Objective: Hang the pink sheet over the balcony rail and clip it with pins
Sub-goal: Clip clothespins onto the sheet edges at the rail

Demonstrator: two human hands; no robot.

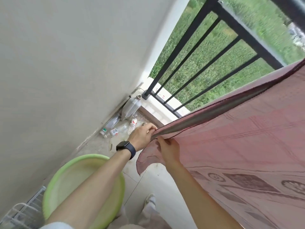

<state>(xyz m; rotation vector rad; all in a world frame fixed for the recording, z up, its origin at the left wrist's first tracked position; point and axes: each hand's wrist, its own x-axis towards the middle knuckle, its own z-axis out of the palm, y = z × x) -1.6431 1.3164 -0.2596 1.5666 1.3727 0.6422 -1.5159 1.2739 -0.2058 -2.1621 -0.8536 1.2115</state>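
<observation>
The pink sheet (239, 146) with a woven pattern stretches from the black balcony rail (247, 37) at the upper right down toward me, filling the right side. My left hand (142, 135), with a dark watch on its wrist, grips the sheet's bunched edge near the corner. My right hand (168, 150) pinches the same edge just below it, and a loose corner flap hangs under both hands. No pins are visible.
A light green basin (54, 182) sits on the floor at lower left beside a white wire rack (18, 214). Plastic bottles (115, 129) and a large jug (131, 107) lie in the corner by the white wall (66, 63). My shoe (150, 202) stands on the tiled floor.
</observation>
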